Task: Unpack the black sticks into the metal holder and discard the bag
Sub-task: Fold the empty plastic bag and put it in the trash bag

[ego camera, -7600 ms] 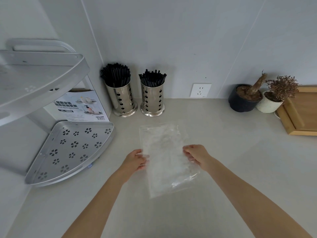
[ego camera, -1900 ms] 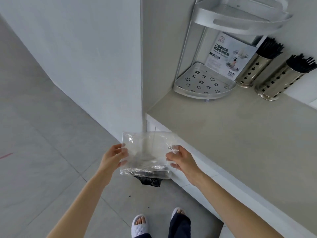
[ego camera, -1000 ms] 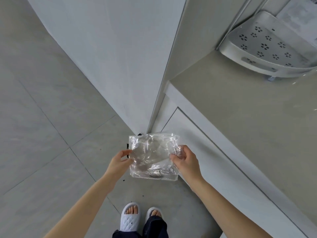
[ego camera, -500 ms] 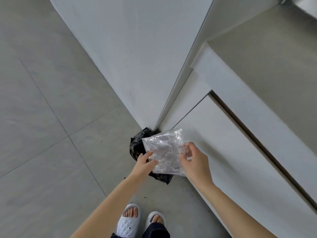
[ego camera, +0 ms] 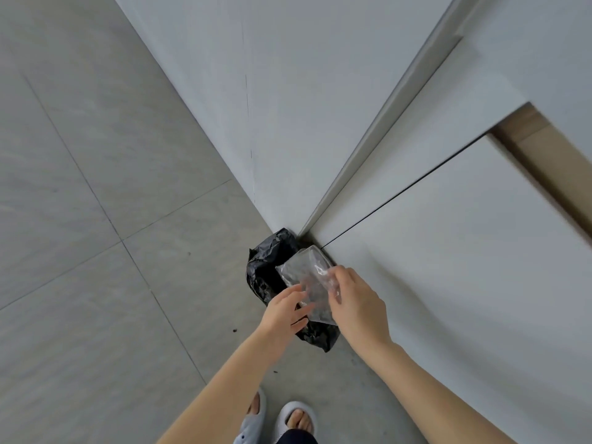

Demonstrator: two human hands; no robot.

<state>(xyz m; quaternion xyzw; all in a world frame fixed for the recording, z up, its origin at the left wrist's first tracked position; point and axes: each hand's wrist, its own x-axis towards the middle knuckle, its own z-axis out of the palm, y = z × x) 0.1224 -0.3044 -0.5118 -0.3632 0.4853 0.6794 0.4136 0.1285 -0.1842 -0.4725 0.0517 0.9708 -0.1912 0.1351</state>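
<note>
Holding a crumpled clear bag [ego camera: 307, 285] with 2 hands above a black trash bag [ego camera: 267, 267] on the floor.

Both hands grasp the clear bag: the right hand [ego camera: 357, 304] pinches its right edge between thumb and fingertips, while the left hand [ego camera: 283, 310] has its fingers against the lower left side, thumb underneath as far as can be told. The clear bag is folded and wrinkled, tilted up toward the corner, and overlaps the trash bag in this view. That trash bag sits on the grey tiled floor [ego camera: 96, 219] in the corner where a white wall [ego camera: 288, 91] meets a white cabinet front [ego camera: 448, 251]. 2 feet in white slippers [ego camera: 296, 418] stand just below.
</note>
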